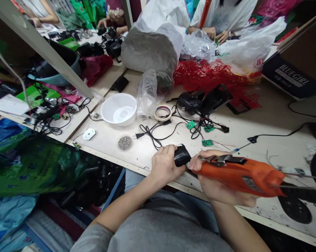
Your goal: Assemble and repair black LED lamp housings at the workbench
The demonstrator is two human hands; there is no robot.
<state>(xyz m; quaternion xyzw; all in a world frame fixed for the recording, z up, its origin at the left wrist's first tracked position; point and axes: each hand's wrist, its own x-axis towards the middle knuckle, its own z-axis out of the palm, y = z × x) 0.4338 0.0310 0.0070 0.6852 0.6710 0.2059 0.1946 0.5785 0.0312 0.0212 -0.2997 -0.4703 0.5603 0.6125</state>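
Observation:
Near the table's front edge, my left hand [164, 163] is closed around a small black plastic housing [181, 156]. My right hand [226, 191] grips an orange electric screwdriver [236, 175] with a metal lever along its top. The screwdriver's front end points left and meets the housing's near side; the exact contact is hidden by my fingers. Ahead of my hands lie black power cords [150, 132] and green circuit boards [207, 142] with thin wires. A shallow dish of small metal screws [124, 143] sits to the left.
A white plastic bowl [105, 113], a tape roll [163, 119] and black plastic housings [189, 101] stand farther back. Red netting [199, 75] and a big white sack [149, 49] lie behind. A dark carton [291, 71] is at right. Co-workers' hands [210, 33] show across the table.

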